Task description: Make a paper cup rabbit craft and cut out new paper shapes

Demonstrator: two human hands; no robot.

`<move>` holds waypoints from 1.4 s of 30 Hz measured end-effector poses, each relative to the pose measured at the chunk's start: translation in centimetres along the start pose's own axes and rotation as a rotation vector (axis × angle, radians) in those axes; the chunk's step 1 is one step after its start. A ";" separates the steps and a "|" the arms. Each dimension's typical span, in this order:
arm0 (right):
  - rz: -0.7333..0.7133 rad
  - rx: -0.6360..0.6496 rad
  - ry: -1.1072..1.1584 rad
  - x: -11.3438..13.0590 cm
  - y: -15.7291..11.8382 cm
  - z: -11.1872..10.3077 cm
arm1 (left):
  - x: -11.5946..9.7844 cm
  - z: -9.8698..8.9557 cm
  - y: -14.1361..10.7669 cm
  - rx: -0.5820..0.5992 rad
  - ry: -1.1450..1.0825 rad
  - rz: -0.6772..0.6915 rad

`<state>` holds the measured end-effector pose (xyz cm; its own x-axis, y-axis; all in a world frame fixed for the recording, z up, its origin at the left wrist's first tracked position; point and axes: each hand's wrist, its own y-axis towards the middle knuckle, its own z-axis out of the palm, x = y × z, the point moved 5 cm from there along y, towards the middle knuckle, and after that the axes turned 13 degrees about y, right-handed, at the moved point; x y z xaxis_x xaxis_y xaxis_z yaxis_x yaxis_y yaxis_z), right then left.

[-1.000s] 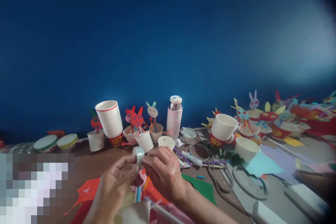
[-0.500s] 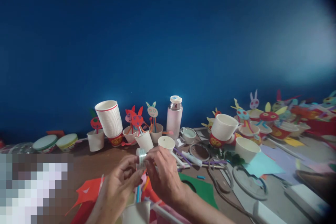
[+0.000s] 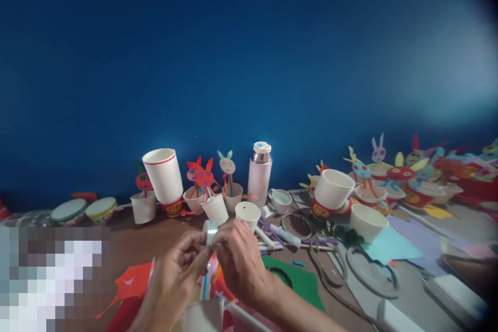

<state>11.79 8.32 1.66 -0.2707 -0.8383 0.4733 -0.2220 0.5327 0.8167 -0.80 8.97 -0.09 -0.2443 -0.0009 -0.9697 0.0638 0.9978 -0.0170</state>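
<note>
- Head view, held item: a clear, glossy, ring-shaped roll of adhesive tape is raised above the table, between the two hands and just beyond the fingertips of both.
- Head view, left grip: the left hand holds the tape roll from its left side, with fingers and thumb closed narrowly about it.
- Head view, right grip: the right hand is at the roll's right edge, fingers bent and gathered close together. The view does not show whether they pinch the tape's end; this cannot be told.
- Head view, controlling relation: the roll lies ahead of the left thumb and to the left of the right fingertips. Its axle appears to run roughly from left to right, so the tape band faces mainly upward and toward the camera. Both hands are about equally near; the left appears to carry the roll.
- Head view, below the hands: a white, round paper cup stands at the lower edge, nearer the person than the roll. Thin blue and white strips rise from its far side toward the hands. A flat sheet of green paper lies beyond the right wrist, to its right.
</note>
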 end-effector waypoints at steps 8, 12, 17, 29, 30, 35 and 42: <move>0.076 -0.030 0.035 -0.4 0.1 -0.2 | 0.2 0.0 0.1 -0.013 -0.038 -0.035; 0.111 -0.042 0.044 -0.5 0.3 -0.5 | -0.1 0.0 0.0 -0.023 -0.041 -0.044; 0.123 -0.043 0.043 -0.5 0.3 -0.4 | 0.1 0.0 0.2 0.021 0.009 -0.025; 0.127 -0.028 0.048 -0.9 0.2 -0.3 | -0.3 -0.1 -0.2 0.020 0.290 0.185; 0.130 -0.027 0.046 -0.9 0.2 -0.4 | -0.8 -0.2 -0.4 -0.011 0.327 0.225; 0.124 -0.021 0.002 -0.5 0.2 -0.8 | -2.7 -0.3 -1.1 -0.042 0.471 0.357; 0.039 0.017 -0.141 0.8 0.6 -1.2 | -2.7 -0.4 -2.2 -0.034 0.534 0.307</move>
<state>12.58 7.83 2.93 -0.4080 -0.7929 0.4527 -0.2238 0.5675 0.7923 -0.70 6.83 2.67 -0.6712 0.3111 -0.6728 0.1794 0.9489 0.2598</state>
